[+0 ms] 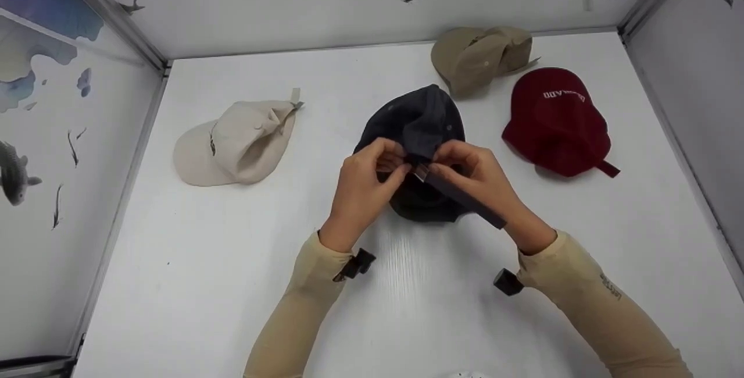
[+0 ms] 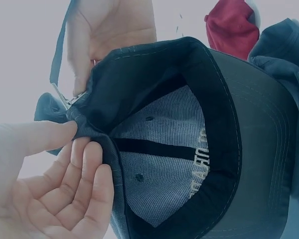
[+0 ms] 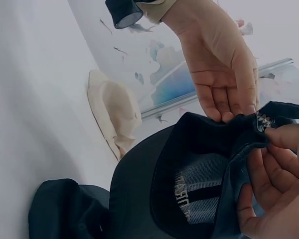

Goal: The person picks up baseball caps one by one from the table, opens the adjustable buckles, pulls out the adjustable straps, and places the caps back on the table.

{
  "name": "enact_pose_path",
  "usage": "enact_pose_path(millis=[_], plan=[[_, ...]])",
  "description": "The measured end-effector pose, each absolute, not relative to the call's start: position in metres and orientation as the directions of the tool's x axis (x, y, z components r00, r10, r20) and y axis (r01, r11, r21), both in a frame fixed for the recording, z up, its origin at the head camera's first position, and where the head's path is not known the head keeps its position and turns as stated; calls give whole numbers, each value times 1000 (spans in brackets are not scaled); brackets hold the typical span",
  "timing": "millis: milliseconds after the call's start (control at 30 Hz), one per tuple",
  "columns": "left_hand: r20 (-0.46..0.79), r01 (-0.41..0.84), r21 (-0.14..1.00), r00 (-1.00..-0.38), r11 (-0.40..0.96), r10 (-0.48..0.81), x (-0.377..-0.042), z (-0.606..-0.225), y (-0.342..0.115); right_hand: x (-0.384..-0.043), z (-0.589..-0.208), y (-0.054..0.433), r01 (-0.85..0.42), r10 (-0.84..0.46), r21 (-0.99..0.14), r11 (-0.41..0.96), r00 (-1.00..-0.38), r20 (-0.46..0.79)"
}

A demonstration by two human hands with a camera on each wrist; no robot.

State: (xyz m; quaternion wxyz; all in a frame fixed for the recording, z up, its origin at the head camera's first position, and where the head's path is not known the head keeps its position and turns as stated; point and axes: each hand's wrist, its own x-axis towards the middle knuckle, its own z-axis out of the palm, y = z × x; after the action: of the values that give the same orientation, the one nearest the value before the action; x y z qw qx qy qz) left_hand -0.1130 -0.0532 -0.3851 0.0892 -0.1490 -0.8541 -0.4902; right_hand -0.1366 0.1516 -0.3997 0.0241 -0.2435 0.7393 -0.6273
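A navy baseball cap (image 1: pixel 427 131) is held between both hands, its open inside with light mesh and backwards lettering showing in the left wrist view. My left hand (image 1: pixel 361 189) pinches the cap's back edge between thumb and fingers, right beside a metal buckle (image 2: pixel 65 97). From the other side my right hand (image 1: pixel 485 177) pinches the edge at the buckle, thumb against the metal. The dark back strap (image 1: pixel 471 203) runs out of the buckle and hangs loose toward the right wrist. In the left wrist view the brim (image 2: pixel 261 144) points right.
A cream cap (image 1: pixel 244 139) lies on the white table (image 1: pixel 232 273) at left. A khaki cap (image 1: pixel 476 61) lies at the back right, beside a red cap (image 1: pixel 558 116) with white lettering. Another dark fabric shape (image 3: pixel 65 211) lies beyond the held cap. Printed panels enclose the table.
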Motion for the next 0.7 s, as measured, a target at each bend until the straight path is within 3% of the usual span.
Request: enact_pose_path(millis=[200,433,700], plan=[[307,342,790,-939,510,153,-114,-387,-54,-134,-395,154,-289,-413,-957,34,-876,250],[311,345,788,-938,510,153,-116,-389,-56,-132,-394,154,-303,-404,-948,99,-882,240],[326,355,778,-933,518,150,-116,-390,-58,-132,-397,157,-283,-427,-959,15,-869,249]])
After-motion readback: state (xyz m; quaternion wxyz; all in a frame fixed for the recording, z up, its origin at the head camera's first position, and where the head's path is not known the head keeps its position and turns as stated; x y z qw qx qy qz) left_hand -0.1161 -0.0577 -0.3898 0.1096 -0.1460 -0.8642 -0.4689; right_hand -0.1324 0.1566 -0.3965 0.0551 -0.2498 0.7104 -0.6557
